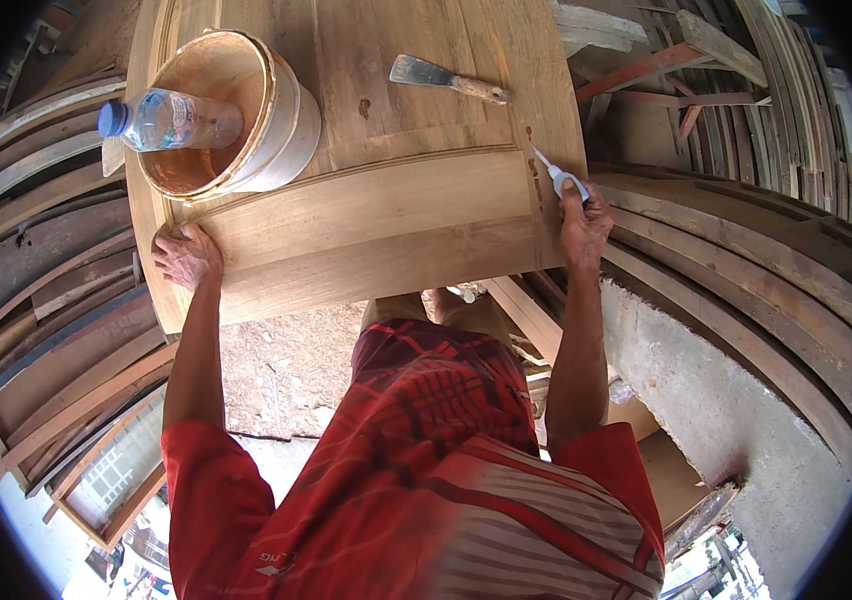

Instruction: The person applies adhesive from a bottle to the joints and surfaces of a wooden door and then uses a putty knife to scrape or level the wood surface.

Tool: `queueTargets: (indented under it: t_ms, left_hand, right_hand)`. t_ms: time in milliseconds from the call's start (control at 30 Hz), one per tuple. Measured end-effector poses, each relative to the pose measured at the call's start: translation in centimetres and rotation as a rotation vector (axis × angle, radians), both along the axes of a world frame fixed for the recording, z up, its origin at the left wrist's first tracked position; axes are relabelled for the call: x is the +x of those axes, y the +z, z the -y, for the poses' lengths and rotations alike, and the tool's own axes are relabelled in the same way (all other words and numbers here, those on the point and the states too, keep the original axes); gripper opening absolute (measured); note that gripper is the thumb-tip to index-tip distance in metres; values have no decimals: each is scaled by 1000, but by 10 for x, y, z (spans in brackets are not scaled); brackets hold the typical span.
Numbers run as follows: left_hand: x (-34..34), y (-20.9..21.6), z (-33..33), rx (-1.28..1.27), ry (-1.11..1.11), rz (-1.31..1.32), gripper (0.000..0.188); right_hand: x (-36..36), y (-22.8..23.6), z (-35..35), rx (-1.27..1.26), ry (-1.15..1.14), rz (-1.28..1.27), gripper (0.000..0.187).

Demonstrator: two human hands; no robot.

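Right hand (587, 225) grips small white long-nozzled plastic bottle (569, 184) over brown rectangular wooden panel (376, 205), beside dark spots (536, 188); left hand (189, 258), empty, loosely spread, rests on panel's left edge. Apparently dispensing; next move calls for steady aim.

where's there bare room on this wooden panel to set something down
Bare wood lies between the bucket and putty knife, and along the near edge between left hand and right hand. Crowded: left side, with bucket and plastic bottle; right edge, at the white squeeze bottle.
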State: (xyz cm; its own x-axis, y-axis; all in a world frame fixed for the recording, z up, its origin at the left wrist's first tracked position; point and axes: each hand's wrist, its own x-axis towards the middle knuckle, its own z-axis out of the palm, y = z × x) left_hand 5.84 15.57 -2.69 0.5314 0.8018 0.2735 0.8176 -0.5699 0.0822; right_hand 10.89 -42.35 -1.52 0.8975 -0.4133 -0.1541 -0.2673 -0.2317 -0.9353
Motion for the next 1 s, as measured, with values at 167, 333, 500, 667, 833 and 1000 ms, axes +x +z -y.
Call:
queueTargets:
  t_ms: [167, 333, 500, 667, 833, 1000]
  left_hand:
    - [0, 2, 2, -5, -28, 14, 59]
    - [-3, -1, -1, 3, -8, -7, 58]
    - [0, 1, 1, 7, -27, 17, 57]
    - [1, 4, 4, -11, -25, 17, 56]
    - [-1, -1, -1, 2, -11, 7, 57]
    - [0, -1, -1, 2, -2, -10, 58]
  right_hand:
    - [-1, -1, 2, 13, 9, 5, 28]
    - [-1, 4, -2, 12, 18, 25, 27]
    - [-2, 6, -3, 9, -8, 12, 26]
    - [-9, 8, 3, -1, 36, 8, 25]
    - [-11, 10, 1, -1, 20, 8, 23]
    - [-10, 6, 2, -24, 17, 17, 23]
